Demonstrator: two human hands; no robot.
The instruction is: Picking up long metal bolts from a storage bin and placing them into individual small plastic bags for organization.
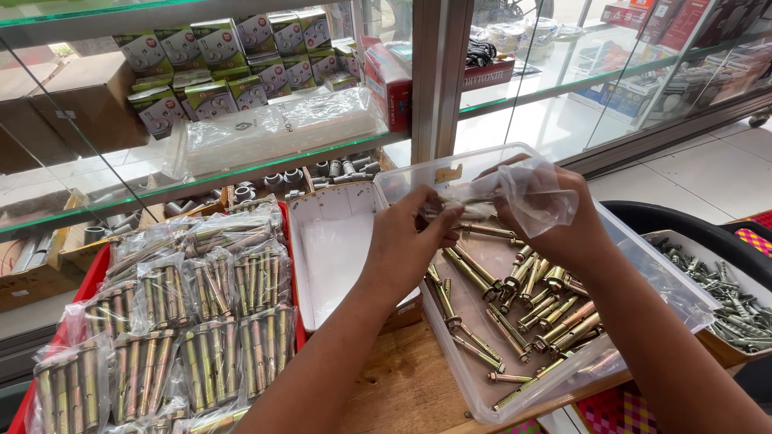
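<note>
You are in a hardware shop, at a stocked counter. In front of you stands a glass display case point(241, 169) with a metal upright, its shelves holding rows of small green-and-white product boxes point(217, 60), flat packs in clear plastic point(277, 128) and, lower down, grey pipe fittings point(338, 170) in cardboard trays. On the wooden counter point(402, 386) a red tray point(291, 265) is filled with clear bags of anchor bolts point(173, 321) (sorted into neat rows, as goods for sale are), and a clear tub point(490, 402) holds loose bolts of the same kind. More boxed goods fill the glass shelves to your right point(643, 48), over a white tiled floor point(708, 173).
</note>
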